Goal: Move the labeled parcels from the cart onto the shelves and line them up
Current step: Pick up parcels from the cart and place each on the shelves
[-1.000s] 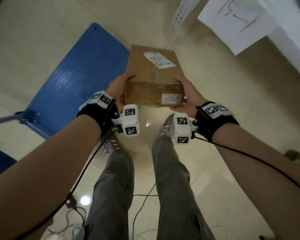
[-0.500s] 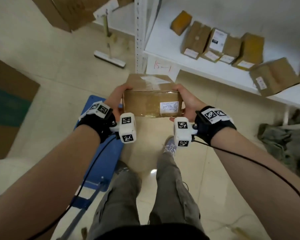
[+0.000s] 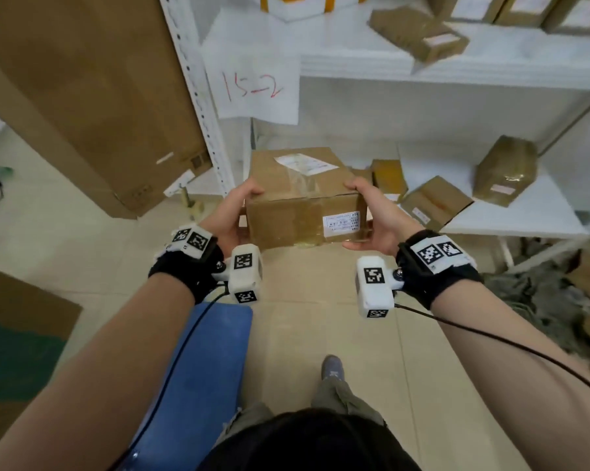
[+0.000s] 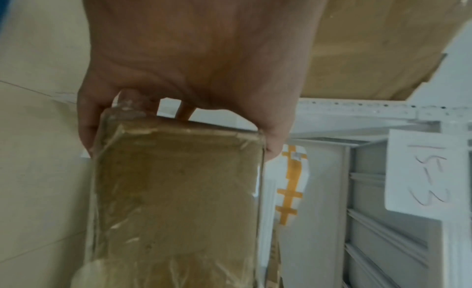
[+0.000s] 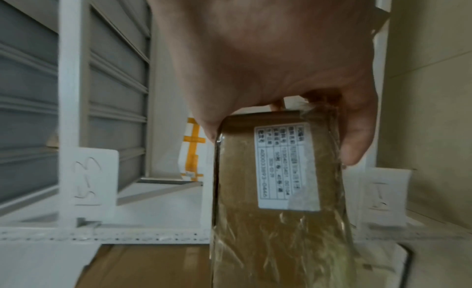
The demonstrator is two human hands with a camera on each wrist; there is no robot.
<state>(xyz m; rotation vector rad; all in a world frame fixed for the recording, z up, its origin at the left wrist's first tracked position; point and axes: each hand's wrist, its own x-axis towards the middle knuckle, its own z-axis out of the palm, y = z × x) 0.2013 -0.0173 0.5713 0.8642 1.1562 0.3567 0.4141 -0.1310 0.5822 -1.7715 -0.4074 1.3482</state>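
A brown cardboard parcel (image 3: pixel 300 195) wrapped in clear tape, with white labels on its top and near side, hangs in the air in front of the white shelves (image 3: pixel 511 219). My left hand (image 3: pixel 234 212) grips its left end, thumb on top. My right hand (image 3: pixel 371 212) grips its right end the same way. The left wrist view shows the taped end of the parcel (image 4: pixel 176 191) under my left hand (image 4: pixel 184 86). In the right wrist view the side label of the parcel (image 5: pixel 283 167) sits just below my right hand (image 5: pixel 281 74).
Several small brown parcels (image 3: pixel 436 200) lie loosely on the lower shelf, more on the upper shelf (image 3: pixel 419 35). A paper sign (image 3: pixel 252 86) reading 15-2 hangs by the white upright (image 3: pixel 198 93). A large cardboard sheet (image 3: pixel 82 96) leans at left. The blue cart (image 3: pixel 201 362) is below my left arm.
I have carried the parcel from above the cart up and toward the shelves; both hands keep the same hold. The shelf unit now fills the upper view.
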